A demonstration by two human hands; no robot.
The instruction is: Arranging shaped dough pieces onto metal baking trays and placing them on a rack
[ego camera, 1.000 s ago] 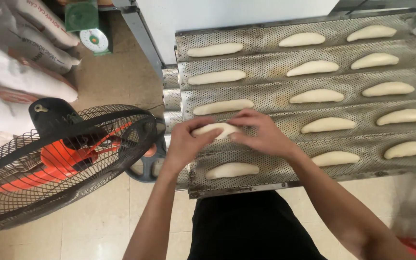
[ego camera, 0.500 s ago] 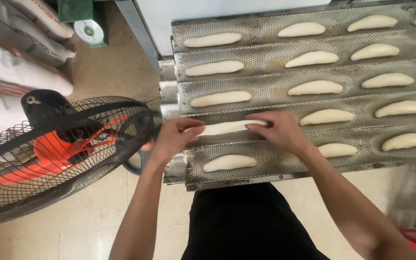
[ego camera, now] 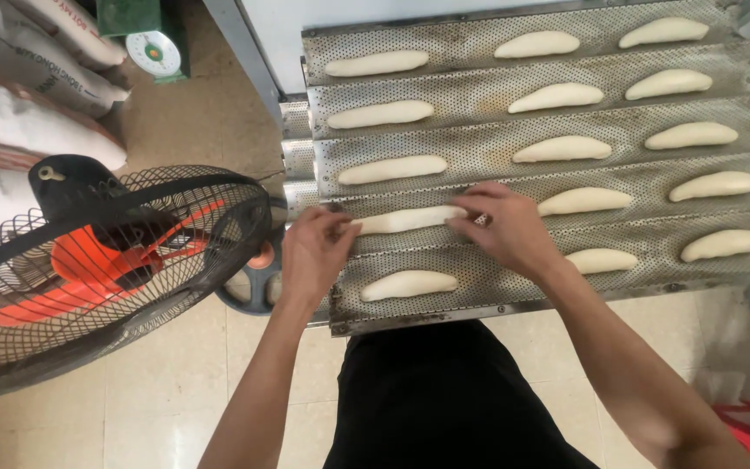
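My right hand [ego camera: 507, 227] lies fingers-down over the right end of a long dough piece [ego camera: 408, 219], curled lightly on it rather than clamped, and my left hand [ego camera: 316, 252] pinches the opposite tip between thumb and fingertips. The dough sits in the fourth channel of the perforated baking tray [ego camera: 479, 113], directly between my two hands. I judge it soft, light and easily dented, probably a bit tacky, so I would take it near both ends with flat fingers and never squeeze the middle. Just nearer me than my hands lies another shaped loaf [ego camera: 408, 284]; beyond them, three more rows of loaves. Off to my left hand's outer side stands a floor fan [ego camera: 88, 260] with orange blades.
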